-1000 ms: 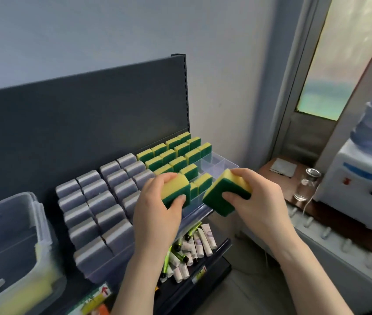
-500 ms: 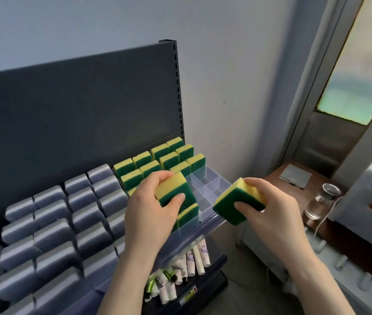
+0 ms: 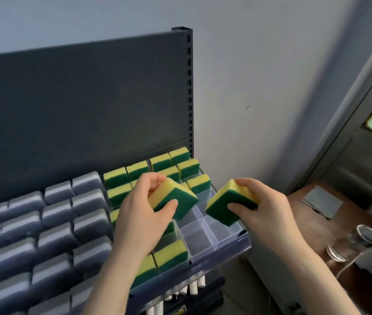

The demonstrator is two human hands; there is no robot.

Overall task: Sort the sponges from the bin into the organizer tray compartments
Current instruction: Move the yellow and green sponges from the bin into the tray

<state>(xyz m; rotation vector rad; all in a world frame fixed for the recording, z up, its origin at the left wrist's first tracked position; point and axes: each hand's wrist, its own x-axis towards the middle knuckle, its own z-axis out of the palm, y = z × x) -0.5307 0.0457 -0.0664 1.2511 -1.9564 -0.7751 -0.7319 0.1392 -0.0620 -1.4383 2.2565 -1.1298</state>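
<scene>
- Tilted further than before, the left sponge [image 3: 175,201] is gripped in the left hand [image 3: 144,214], centre frame.
- The right sponge [image 3: 230,206] is clasped by the right hand [image 3: 265,209] above the organizer tray [image 3: 205,241].

My left hand [image 3: 141,214], at about 7 o'clock from the middle of the view, and my right hand [image 3: 264,208], at about 4 o'clock, are both bare, with slim fingers and smooth, rounded knuckles. My left forearm [image 3: 112,280] is bare right down to the bottom edge at 7 o'clock, and my right forearm [image 3: 312,276] is bare to the edge at 5 o'clock; both are slender. Their outlines are softly blurred, so I cannot make out my nails.
</scene>
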